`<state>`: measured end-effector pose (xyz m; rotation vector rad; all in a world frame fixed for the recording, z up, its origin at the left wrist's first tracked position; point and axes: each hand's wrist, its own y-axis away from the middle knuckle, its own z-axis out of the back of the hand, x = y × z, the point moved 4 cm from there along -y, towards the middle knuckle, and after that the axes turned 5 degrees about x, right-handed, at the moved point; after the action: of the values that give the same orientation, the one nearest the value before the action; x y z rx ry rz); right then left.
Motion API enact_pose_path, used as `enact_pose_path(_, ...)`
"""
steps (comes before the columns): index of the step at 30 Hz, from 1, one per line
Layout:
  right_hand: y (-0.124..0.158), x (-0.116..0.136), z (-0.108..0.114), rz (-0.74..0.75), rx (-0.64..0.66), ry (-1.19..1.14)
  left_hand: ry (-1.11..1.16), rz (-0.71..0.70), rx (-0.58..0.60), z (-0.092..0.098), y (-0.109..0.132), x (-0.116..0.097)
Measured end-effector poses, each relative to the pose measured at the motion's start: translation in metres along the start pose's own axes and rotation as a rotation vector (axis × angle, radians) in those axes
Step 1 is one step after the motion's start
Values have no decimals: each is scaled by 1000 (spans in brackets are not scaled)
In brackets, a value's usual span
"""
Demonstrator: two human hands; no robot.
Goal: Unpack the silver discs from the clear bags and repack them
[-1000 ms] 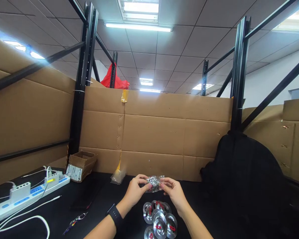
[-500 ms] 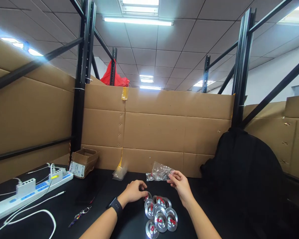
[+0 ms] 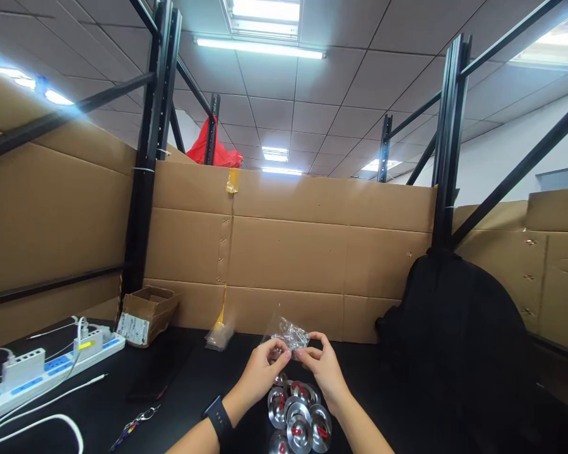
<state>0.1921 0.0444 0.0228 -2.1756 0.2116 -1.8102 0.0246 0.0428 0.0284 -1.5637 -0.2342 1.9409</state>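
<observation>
A clear plastic bag (image 3: 288,330) with shiny contents lies crumpled at the back of the black table. My left hand (image 3: 264,369) wears a dark watch and pinches the bag's near edge with thumb and forefinger. Close beside it, my right hand (image 3: 322,367) pinches the same edge from the right, its fingertips nearly meeting the left ones. Below and between my wrists is a heap of several round silver metal discs (image 3: 299,432) with red marks on their raised centres. Those at the bottom are cut off by the picture's edge.
To the left stand a white power strip (image 3: 52,372) with cables, a keyring (image 3: 135,425) and a small open cardboard box (image 3: 150,314). Another small clear bag (image 3: 219,335) lies by the cardboard wall (image 3: 288,255). A black cloth-like bulk (image 3: 459,340) fills the right side.
My left hand has left the discs and moved up to the plastic bag. My right hand has shifted left along the bag. The view has turned slightly right.
</observation>
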Motion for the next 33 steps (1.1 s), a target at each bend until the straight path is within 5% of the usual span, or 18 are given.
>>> enact_pose_path(6, -1, -15, -4, -81, 72, 101, 43, 47, -73, 2, -1, 6)
enact_pose_path(11, -1, 1, 2, 82, 24, 79, 36, 9, -49, 11, -4, 6)
enact_pose_path(15, 0, 9, 0, 70, 174, 72, 5, -2, -78, 21, -6, 6)
enact_pose_path(20, -2, 11, -1, 104, 188, 92, 89, 60, 98, 18, -5, 13)
enact_pose_path(24, -5, 9, 2, 132, 139, 71, 131, 76, 79, 20, -7, 19)
enact_pose_path(33, 2, 7, -9, 48, 265, 220, 192, 90, 156, 16, -7, 23)
